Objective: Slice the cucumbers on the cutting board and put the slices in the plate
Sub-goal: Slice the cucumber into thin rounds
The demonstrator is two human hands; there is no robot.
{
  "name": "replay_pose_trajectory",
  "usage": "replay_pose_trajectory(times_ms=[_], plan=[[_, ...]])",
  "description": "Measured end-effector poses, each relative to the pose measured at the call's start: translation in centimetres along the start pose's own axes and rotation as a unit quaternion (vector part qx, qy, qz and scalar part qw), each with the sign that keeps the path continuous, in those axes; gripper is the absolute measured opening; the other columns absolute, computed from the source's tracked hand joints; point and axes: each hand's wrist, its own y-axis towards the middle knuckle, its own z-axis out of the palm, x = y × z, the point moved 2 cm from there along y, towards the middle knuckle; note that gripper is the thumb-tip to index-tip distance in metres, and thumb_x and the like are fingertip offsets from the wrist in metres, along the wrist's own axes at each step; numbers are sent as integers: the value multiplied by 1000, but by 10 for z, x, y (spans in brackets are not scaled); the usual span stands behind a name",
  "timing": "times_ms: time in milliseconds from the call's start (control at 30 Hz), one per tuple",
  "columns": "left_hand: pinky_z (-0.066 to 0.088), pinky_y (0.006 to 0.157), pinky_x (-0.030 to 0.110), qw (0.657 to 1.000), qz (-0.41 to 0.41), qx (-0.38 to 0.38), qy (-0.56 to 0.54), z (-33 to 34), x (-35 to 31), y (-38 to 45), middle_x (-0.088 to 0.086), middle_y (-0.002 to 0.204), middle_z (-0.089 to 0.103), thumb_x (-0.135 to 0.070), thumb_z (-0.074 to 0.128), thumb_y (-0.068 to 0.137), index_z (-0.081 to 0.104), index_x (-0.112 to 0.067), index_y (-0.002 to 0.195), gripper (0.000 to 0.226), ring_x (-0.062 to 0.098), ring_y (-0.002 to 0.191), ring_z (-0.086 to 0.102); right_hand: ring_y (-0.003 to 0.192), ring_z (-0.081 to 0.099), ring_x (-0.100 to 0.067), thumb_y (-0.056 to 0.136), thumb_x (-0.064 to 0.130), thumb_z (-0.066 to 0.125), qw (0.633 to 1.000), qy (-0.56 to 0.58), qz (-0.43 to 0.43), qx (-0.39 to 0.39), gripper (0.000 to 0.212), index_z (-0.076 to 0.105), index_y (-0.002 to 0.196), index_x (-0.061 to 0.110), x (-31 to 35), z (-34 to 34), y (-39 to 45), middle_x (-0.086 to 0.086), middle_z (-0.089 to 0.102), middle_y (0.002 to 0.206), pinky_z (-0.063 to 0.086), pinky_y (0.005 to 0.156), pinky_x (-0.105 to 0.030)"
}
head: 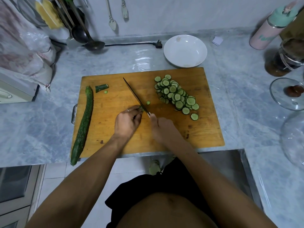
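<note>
Two hands over the marbled surface (49,122), and on it the wooden cutting board (189,139) carries everything. Far left of the fingers lies a whole cucumber (83,127), uncut. Beyond the board, up and right of the fingers, sits the white plate (185,50), no slices in it. Right of the fingers, a heaped pile of slices (176,95). Right hand (162,127) grips the knife (135,96), blade angled up-left. Left hand (127,121), fingers curled, pinches the last cucumber stub (141,109) against the blade. Up-left of the fingers, a cut end piece (101,87).
</note>
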Motion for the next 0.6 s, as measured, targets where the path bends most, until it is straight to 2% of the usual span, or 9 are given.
replay_pose_trajectory(times_ms=[100,233,367,500,600], plan=[[50,98,28,1000,3,6,2,0,1,0,5,121,70,-9,65,92,76,-9,110,21,21,109,67,69,54,-18,107,47,14,1000,-11,-23,3,64,54,71,13,-2,-8,-14,-8,60,75,38,69,-30],[51,97,29,1000,3,10,12,-1,0,0,4,123,70,-12,64,93,75,-11,111,22,22,109,66,76,59,-23,107,48,15,999,-4,-32,-3,64,59,77,11,-4,-13,-27,-11,64,80,44,72,-34],[53,92,28,1000,3,9,13,-2,-1,-1,1,125,69,-15,62,94,76,-12,109,21,21,107,67,70,54,-18,107,44,16,999,-8,-52,7,60,53,71,15,-1,-16,-37,-5,57,72,37,68,-31],[50,87,24,1000,-6,7,15,-3,-3,-1,3,123,70,-12,62,93,77,-12,108,20,23,104,68,80,55,-23,107,47,14,999,-5,-41,13,59,53,75,16,0,-14,-35,-12,62,86,37,72,-31],[49,93,25,1000,-1,11,16,-1,-1,0,3,126,69,-13,61,94,76,-12,111,22,22,108,67,76,56,-20,105,51,12,999,-7,-28,18,62,55,77,16,-3,-11,-27,-12,63,86,40,72,-32]])
